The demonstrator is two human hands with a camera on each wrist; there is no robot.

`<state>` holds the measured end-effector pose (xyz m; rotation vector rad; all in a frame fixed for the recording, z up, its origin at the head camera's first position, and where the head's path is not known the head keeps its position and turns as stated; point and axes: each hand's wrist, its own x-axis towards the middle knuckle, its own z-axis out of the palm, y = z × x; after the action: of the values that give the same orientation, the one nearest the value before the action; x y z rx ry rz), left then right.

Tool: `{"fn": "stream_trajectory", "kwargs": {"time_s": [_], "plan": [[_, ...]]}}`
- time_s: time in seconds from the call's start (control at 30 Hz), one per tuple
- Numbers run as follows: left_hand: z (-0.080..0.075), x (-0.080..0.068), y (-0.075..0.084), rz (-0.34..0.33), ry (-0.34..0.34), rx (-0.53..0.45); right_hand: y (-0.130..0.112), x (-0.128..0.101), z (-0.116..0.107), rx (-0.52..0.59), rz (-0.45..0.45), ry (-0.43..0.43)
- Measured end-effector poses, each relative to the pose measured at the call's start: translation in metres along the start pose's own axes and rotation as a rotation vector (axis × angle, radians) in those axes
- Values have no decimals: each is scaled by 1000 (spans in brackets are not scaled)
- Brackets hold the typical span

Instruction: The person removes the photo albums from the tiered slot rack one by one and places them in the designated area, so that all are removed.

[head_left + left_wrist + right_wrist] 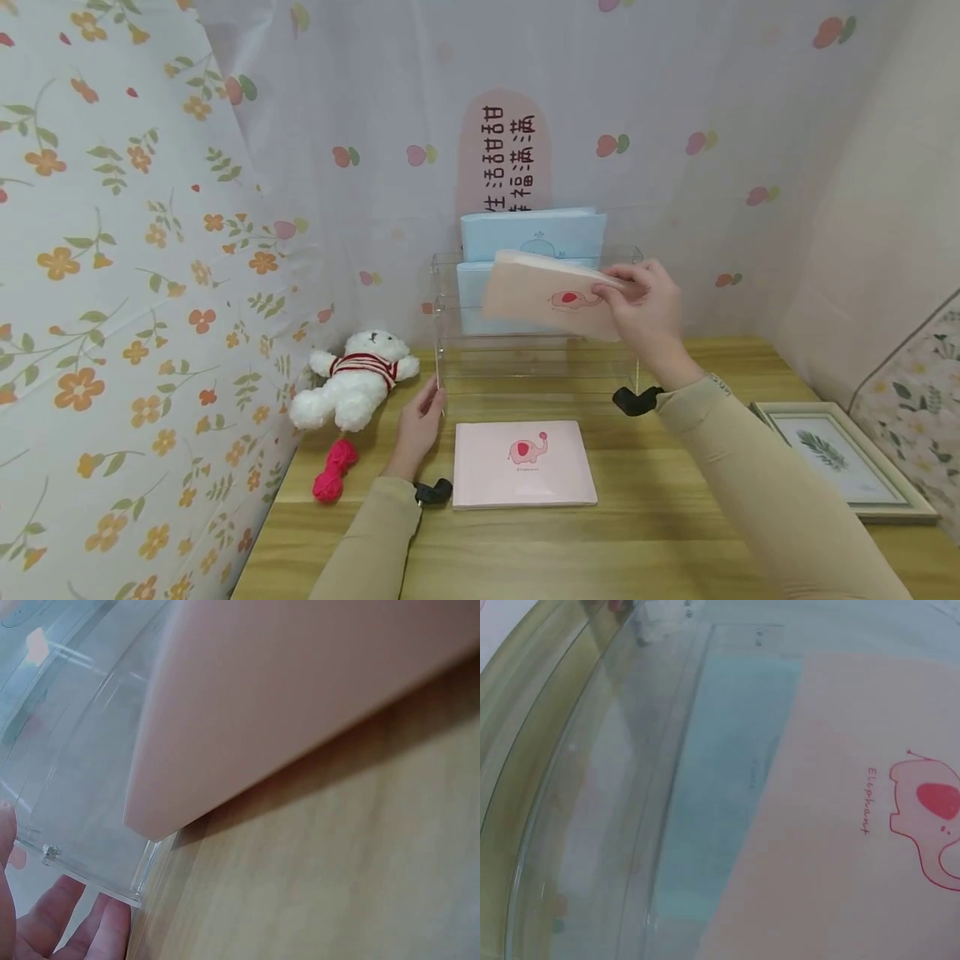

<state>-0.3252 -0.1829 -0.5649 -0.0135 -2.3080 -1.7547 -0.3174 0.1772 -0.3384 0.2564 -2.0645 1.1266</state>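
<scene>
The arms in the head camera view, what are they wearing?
Both arms wear long, close-fitting beige sleeves, left sleeve and right sleeve, reaching the wrists. A small black device sits at each cuff: left wrist, right wrist. The hands are bare, no gloves seen.

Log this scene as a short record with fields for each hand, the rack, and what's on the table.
right hand: pinches a pink book, tilted, in front of the rack
left hand: touches the rack's lower left edge
rack: clear, tiered, holds two blue books
table: second pink book lying flat, bear, red yarn, framed picture
</scene>
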Motion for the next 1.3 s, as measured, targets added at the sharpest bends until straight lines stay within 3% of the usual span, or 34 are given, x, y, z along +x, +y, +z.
{"fn": "stream_trajectory", "kwargs": {"time_s": [0.23,0.47,0.7,0.87,1.07,1.17,1.3], "plan": [[1,0,-2,1,3,13,11,-2,-44,40,83,174],[0,-1,1,-12,-9,7,34,-3,-88,62,253,328],[1,-1,2,-24,-3,10,57,-2,-122,392,485,513],[1,-2,3,-23,13,10,72,-5,-130,400,592,609],[2,-2,2,-10,11,9,95,-12,-128,429,653,614],[2,-2,1,-7,19,4,108,-16,-119,447,669,565],[2,-1,1,-6,16,4,125,-23,-105,368,769,443]]}}
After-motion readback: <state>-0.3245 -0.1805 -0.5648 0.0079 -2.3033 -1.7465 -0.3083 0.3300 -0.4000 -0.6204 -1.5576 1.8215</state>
